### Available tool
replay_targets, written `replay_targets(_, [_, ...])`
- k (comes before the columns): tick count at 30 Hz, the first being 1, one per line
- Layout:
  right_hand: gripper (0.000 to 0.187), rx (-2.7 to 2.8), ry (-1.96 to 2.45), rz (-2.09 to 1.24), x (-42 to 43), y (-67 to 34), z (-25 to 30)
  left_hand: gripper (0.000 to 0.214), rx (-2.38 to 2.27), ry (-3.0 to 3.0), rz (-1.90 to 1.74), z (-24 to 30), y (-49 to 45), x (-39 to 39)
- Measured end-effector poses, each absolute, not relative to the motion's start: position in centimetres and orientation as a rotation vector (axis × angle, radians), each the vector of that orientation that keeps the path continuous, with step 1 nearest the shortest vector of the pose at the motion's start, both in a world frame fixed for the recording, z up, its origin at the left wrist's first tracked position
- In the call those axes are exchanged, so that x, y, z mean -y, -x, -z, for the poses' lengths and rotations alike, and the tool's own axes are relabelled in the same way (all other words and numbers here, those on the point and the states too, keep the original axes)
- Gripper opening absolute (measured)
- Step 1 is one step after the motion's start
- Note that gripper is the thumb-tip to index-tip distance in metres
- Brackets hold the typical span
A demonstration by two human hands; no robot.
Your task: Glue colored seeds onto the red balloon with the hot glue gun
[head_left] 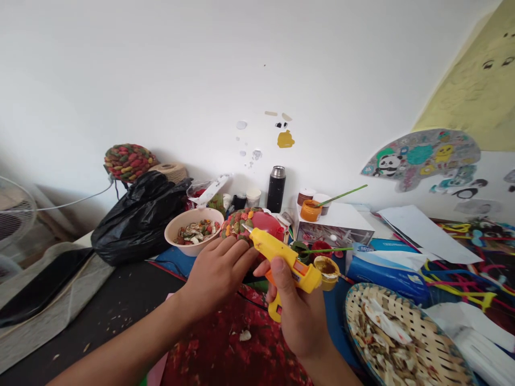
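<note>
My right hand [300, 316] grips a yellow glue gun [277, 249], its metal nozzle pointing up and left. Just beyond the nozzle is a rounded red balloon-like form [267, 222], smooth on its right and covered with red, green and orange shell-like pieces [238, 221] on its left. Against its near side lies my left hand [219, 268], fingers bent together over it; the thumb and fingertips are hidden. The nozzle overlaps the studded part in view, and I cannot tell if it touches. A peach bowl [173, 230] of coloured pieces stands left of the form.
A woven basket [352, 300] with loose shells and paper is at right, near a blue tissue pack [386, 279]. Paint jars [310, 210] and a black bottle [276, 190] stand behind. At left are a black plastic bag [137, 220] and another studded ball [129, 162].
</note>
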State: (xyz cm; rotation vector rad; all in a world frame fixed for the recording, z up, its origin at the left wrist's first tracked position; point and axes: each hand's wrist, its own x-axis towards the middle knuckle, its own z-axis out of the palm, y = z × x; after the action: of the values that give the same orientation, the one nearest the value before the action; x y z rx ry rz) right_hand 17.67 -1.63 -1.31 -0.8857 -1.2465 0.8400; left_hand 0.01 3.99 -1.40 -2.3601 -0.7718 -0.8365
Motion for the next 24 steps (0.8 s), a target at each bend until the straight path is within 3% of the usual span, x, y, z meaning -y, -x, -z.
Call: replay_targets(24, [0.058, 1.277, 0.883, -0.796, 1.62, -17.57, 1.45, 0.026, 0.761, 2.381, 0.814, 1.2, 0.21, -4.35])
